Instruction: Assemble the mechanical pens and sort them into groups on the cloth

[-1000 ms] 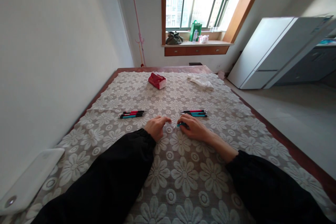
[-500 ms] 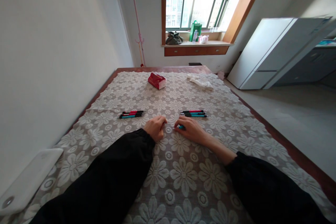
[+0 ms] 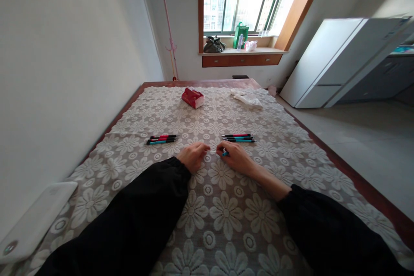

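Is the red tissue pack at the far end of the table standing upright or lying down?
Lying down. The red tissue pack rests on a broad side on the lace tablecloth, its white end turned towards the right.

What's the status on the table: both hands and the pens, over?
Right hand shut on teal pen. Left hand curled beside it, holding nothing seen. Pen groups and lie beyond, clear of the hands.

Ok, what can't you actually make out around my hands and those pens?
Head view only:
- Teal pen: mostly hidden under the right hand, so its length and tip are unseen.
- Left hand: fingers curled, contents unclear.
- Pens beyond the right hand: too small to read markings.
- White device: cut off by the left edge.
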A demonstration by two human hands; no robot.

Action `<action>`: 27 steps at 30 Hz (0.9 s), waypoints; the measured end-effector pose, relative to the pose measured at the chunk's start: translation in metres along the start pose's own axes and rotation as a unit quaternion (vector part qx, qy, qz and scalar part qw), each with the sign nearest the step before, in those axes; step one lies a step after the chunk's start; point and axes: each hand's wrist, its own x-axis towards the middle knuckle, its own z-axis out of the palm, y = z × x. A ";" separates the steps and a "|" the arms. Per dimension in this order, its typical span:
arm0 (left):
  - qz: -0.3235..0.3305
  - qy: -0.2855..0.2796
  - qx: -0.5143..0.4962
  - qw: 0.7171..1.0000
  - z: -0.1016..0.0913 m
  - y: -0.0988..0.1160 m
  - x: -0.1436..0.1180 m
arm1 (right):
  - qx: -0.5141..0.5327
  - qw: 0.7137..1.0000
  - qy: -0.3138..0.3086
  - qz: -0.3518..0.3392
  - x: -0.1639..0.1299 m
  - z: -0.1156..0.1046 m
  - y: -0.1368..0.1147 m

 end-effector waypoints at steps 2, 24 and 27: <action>0.028 -0.018 0.002 0.999 0.001 -0.002 0.000 | 0.007 1.000 0.008 0.008 0.000 -0.001 -0.001; 0.032 0.010 0.048 0.998 0.004 -0.008 -0.001 | -0.062 0.996 0.027 -0.051 -0.001 -0.009 0.001; 0.033 0.006 0.050 0.998 0.004 -0.007 -0.001 | -0.047 0.997 0.028 -0.050 -0.001 -0.007 0.002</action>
